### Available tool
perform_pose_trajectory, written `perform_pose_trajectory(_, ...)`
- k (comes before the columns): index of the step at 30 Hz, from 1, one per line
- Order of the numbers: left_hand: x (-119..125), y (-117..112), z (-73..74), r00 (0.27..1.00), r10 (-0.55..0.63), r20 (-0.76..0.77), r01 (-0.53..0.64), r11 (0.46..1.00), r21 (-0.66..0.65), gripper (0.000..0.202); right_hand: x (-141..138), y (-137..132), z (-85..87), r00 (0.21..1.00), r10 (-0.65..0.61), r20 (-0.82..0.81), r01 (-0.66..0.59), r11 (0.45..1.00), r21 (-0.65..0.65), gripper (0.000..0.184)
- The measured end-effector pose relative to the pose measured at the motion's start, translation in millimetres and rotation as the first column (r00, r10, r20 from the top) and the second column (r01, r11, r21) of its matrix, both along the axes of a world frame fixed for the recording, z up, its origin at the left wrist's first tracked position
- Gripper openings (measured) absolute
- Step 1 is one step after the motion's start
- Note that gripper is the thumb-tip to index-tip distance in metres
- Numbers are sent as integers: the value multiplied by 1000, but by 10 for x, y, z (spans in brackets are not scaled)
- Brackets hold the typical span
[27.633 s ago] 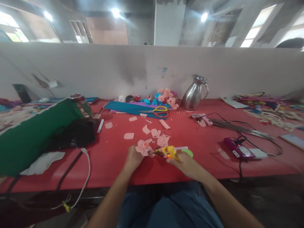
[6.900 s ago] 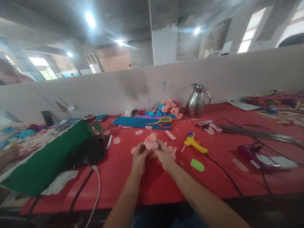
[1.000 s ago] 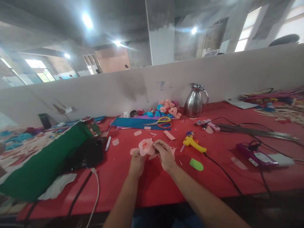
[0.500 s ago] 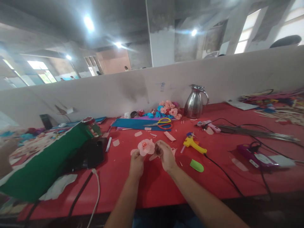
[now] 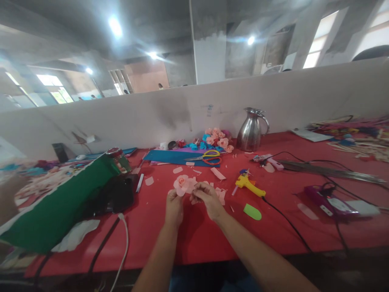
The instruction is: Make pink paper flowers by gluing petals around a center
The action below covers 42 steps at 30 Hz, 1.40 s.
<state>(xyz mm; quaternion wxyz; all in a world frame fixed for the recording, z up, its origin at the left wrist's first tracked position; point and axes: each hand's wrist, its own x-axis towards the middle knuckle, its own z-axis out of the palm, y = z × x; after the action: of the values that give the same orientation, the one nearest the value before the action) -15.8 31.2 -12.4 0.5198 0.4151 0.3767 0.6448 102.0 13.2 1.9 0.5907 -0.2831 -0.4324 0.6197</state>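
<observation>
A peach paper flower [image 5: 181, 184] with layered petals is held up over the red table by my left hand [image 5: 174, 207], whose fingers are closed beneath the bloom. At its right edge, my right hand [image 5: 209, 199] pinches a peach paper petal [image 5: 191, 184] that meets the flower; whether it is joined on cannot be made out. Loose peach petals [image 5: 221, 195] lie under and beside my right hand. To the right rests a yellow glue gun [image 5: 249, 185], with a green paper piece [image 5: 252, 211] in front of it.
Scissors [image 5: 206, 157] lie on blue paper [image 5: 164, 157] at the back, near a pile of paper flowers [image 5: 217, 138] and a steel jug [image 5: 249, 132]. A green box [image 5: 60, 202] and black phone-like object [image 5: 121, 194] are left; a purple power strip [image 5: 331, 202] with cords sits right.
The flower has shifted slightly left and tilted in my left hand. My right fingers now hold a petal against its right side.
</observation>
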Motion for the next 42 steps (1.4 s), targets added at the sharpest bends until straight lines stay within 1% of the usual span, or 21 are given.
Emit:
perform_pose_trajectory(5, -4, 1, -8, 999, -11, 40, 11, 1000, -7, 13, -17, -22, 9, 999, 38, -17, -38, 999, 6, 9)
perform_pose_trajectory(9, 1, -9, -3, 999, -45, 27, 45, 999, -4, 13, -21, -18, 10, 1000, 23, 22, -23, 1000, 7, 12)
perform_pose_trajectory(14, 22, -43, 51, 998, -57, 20, 57, 998, -15, 14, -23, -25, 28, 999, 23, 33, -24, 1000, 11, 12)
perform_pose_trajectory(18, 38, -75, 108, 996, -89, 22, 90, 995, -39, 12, -24, -26, 31, 998, 21, 63, -22, 1000, 16, 18)
perform_pose_trajectory(23, 62, -114, 162, 997, -66, 40, 68, 996, -51, 13, -34, -22, 20, 994, -4, 108, -2, 999, 54, 22)
perform_pose_trajectory(25, 74, -128, 174, 995, -88, 49, 91, 994, -55, 14, -34, -27, 27, 994, 8, 107, -15, 998, 63, 21)
perform_pose_trajectory(27, 84, -134, 181, 990, -133, 54, 136, 989, -56, 15, -25, -27, 30, 996, 22, 90, -28, 997, 67, 22)
perform_pose_trajectory(30, 94, -120, 173, 982, -181, 57, 184, 982, -39, 11, -1, 0, 3, 999, 20, 31, -22, 998, 66, 28)
perform_pose_trajectory(33, 90, -85, 140, 988, -142, 55, 143, 989, -31, 5, 26, 45, -40, 999, -14, -39, 14, 1000, 16, 30)
perform_pose_trajectory(35, 79, -64, 112, 993, -102, 51, 105, 993, -46, 10, 41, 63, -51, 997, -48, -56, 48, 999, -3, 29)
perform_pose_trajectory(38, 65, -45, 80, 997, -57, 53, 61, 996, -68, 17, 54, 54, -37, 994, -101, -35, 102, 994, 40, 26)
perform_pose_trajectory(42, 61, -33, 59, 995, -22, 97, 29, 997, -72, 21, 42, 24, -24, 995, -104, -5, 104, 991, 83, 16)
